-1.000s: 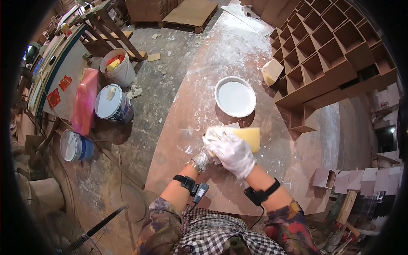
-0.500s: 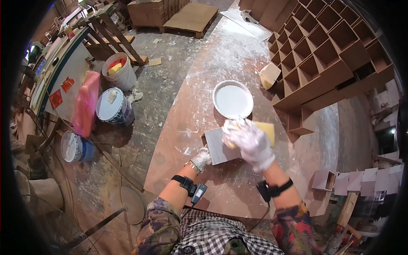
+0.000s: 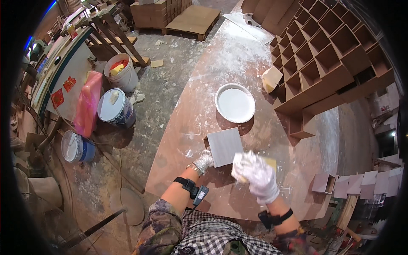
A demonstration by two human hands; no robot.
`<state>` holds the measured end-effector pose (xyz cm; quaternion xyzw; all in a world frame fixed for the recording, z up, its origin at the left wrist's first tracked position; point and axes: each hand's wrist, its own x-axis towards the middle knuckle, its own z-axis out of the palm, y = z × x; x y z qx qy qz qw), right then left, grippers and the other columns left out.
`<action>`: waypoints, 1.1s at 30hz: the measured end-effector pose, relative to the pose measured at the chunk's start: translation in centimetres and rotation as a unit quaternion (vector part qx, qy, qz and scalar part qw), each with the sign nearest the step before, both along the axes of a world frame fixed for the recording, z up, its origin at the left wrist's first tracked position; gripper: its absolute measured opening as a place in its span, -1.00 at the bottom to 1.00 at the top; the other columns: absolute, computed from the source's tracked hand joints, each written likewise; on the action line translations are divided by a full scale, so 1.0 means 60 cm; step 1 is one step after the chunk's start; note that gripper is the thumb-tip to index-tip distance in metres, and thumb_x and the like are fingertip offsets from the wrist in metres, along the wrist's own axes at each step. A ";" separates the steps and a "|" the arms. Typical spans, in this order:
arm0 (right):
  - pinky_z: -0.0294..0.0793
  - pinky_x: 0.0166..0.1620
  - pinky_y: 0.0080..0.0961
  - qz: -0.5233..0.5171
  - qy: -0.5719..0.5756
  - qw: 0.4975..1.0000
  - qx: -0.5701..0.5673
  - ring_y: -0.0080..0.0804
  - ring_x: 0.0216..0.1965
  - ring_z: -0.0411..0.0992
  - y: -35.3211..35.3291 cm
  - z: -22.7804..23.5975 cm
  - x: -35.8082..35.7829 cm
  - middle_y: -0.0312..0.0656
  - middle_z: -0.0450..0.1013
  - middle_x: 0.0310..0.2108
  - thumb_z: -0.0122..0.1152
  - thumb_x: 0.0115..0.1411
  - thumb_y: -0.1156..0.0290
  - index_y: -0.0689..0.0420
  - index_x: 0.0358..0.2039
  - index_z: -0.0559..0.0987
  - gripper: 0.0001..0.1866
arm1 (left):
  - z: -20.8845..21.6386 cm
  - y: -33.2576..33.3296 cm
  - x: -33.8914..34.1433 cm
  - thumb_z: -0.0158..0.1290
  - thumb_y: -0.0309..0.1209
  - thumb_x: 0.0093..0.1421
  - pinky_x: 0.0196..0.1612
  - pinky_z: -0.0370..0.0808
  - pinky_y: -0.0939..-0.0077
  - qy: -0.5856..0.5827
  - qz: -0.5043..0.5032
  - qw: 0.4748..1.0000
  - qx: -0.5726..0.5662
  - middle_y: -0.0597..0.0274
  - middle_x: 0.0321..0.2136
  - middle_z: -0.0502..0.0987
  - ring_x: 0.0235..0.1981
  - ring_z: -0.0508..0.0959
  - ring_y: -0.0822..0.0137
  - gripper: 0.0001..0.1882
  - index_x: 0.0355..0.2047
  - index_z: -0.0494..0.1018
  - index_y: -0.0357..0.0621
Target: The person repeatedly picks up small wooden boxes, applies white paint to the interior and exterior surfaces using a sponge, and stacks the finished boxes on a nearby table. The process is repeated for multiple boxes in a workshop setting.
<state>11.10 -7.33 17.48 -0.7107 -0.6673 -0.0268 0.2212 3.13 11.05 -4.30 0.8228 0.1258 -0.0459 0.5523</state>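
Note:
A small open-sided box [image 3: 225, 146] stands on the brown board in front of me, its top face coated whitish. My left hand [image 3: 204, 161], in a white knit glove, closes on the box's lower left side; some fingertips are hidden behind it. In my right hand [image 3: 255, 172], also gloved and blurred by motion, a pale yellow sponge [image 3: 270, 163] is gripped, its edge showing past the fingers. This hand is just off the box's lower right corner. Beyond the box sits a round white tub [image 3: 235, 103] filled with white paint-like liquid.
A large stack of brown open boxes [image 3: 314, 63] rises at the right, with a cream block [image 3: 271, 79] beside it. Several whitish boxes [image 3: 355, 183] line the right edge. Buckets [image 3: 117, 106] and a pink plastic-wrapped bundle [image 3: 88, 103] stand on the floor at left.
My right hand has moved with the sponge from over the box's top face down toward me, uncovering that face. The left hand stays at the box's side.

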 end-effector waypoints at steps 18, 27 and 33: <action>0.43 0.12 -0.36 0.062 0.058 0.993 -0.080 -0.26 0.05 0.46 -0.008 -0.006 -0.063 -0.16 0.53 -0.05 0.20 -0.07 0.51 0.09 -0.13 0.62 -0.60 | 0.002 0.003 -0.018 0.07 -0.17 0.14 0.02 0.47 0.28 0.010 0.011 1.000 0.010 -0.01 -0.06 0.53 -0.04 0.52 0.11 -0.56 -0.02 0.47 -0.15; 0.41 0.16 -0.21 -0.136 0.161 0.975 0.076 -0.21 -0.05 0.54 -0.127 0.035 -0.018 -0.14 0.60 -0.19 0.04 -0.14 0.72 0.12 -0.19 0.64 -0.54 | 0.212 -0.009 0.009 0.07 -0.16 0.11 -0.03 0.49 0.22 0.065 -0.046 0.974 0.211 -0.10 -0.11 0.54 -0.07 0.54 0.04 -0.56 -0.08 0.49 -0.19; 0.40 0.17 -0.19 -0.172 0.190 0.960 0.114 -0.18 -0.04 0.53 -0.161 0.007 -0.012 -0.11 0.59 -0.18 0.04 -0.11 0.71 0.14 -0.18 0.63 -0.55 | 0.264 -0.060 0.004 0.03 -0.17 0.09 -0.28 0.55 0.09 0.110 -0.120 0.930 0.330 -0.14 -0.33 0.61 -0.26 0.62 -0.04 -0.63 -0.27 0.58 -0.21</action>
